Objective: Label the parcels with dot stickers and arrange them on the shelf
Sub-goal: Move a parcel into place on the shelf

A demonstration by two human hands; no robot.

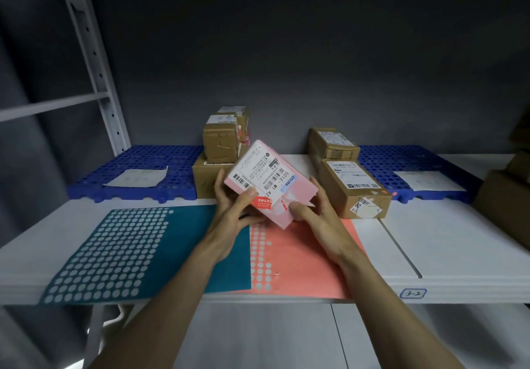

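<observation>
Both hands, left (pixel 229 211) and right (pixel 318 214), grip pink parcel (pixel 271 185) over shelf's (pixel 459 239) front edge; sticker apparently unplaced.

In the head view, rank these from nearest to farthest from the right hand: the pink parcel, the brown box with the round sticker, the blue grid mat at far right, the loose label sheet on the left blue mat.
1. pink parcel, held in the right hand
2. brown box, just to its right
3. right blue mat, farther right
4. label sheet, far left
</observation>
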